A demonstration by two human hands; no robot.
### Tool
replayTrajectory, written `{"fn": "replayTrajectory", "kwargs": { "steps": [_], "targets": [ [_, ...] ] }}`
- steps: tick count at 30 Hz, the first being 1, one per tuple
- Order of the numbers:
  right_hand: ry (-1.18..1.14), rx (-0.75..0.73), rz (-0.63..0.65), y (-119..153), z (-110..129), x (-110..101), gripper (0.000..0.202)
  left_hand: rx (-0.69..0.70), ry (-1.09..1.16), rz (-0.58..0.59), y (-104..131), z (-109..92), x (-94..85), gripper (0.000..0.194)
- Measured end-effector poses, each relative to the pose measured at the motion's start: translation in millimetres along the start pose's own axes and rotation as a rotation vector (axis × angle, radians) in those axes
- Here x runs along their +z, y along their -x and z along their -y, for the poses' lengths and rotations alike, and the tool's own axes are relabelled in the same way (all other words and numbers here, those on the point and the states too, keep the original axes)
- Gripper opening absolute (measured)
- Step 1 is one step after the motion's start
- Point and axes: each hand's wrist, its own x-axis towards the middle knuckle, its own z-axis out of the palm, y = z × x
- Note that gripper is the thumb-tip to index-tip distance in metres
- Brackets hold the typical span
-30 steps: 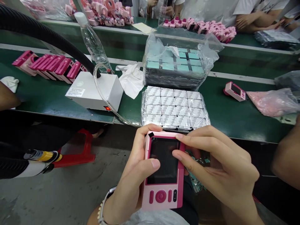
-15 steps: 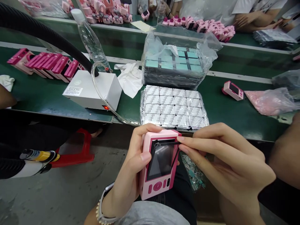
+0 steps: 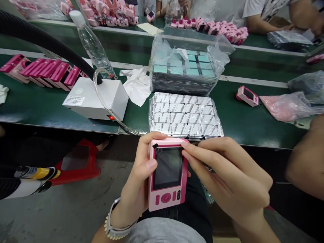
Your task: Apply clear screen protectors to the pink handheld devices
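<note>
A pink device (image 3: pixel 167 175) with a dark screen and magenta buttons is upright in my left hand (image 3: pixel 138 179), thumb on its left edge and fingers behind it. My right hand (image 3: pixel 227 172) pinches a thin black strip (image 3: pixel 167 146) at the device's top right corner. The strip lies across the top of the screen, its dark tip at the top left corner. Behind the device, a sheet stack of white printed labels (image 3: pixel 186 114) rests on the green bench (image 3: pixel 238 130).
A white box (image 3: pixel 98 98) with a black hose and clear tube stands left, near a bottle (image 3: pixel 93 45) and white cloth (image 3: pixel 138 86). Pink devices (image 3: pixel 45 71) line the far left. A wrapped stack (image 3: pixel 187 72) sits behind the labels. A person's arm (image 3: pixel 306 158) is at right.
The device has turned more upright and shifted slightly left. The black strip has moved from over the screen to its top edge, and my right hand has moved left with it.
</note>
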Motion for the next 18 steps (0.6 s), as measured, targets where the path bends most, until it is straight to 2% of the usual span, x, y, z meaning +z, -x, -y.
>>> {"fn": "replayTrajectory", "kwargs": {
  "steps": [3, 7, 14, 18],
  "targets": [
    [-0.070, 0.087, 0.008, -2.5, 4.1, 4.9, 0.023, -0.075, 0.015, -0.068, -3.9, -0.6, -4.2, 0.030],
    [-0.235, 0.207, 0.032, -3.9, 3.6, 9.1, 0.017, -0.032, -0.017, -0.139, -7.9, 0.5, -7.1, 0.027],
    [-0.489, 0.443, 0.048, 2.8, -1.7, 15.9, 0.012, -0.070, -0.027, -0.158, -8.4, 1.2, -1.1, 0.031],
    [-0.570, 0.519, 0.043, 6.7, -3.1, 19.0, 0.009, -0.079, -0.042, -0.160, -8.4, 1.9, 0.7, 0.032]
  ]
}}
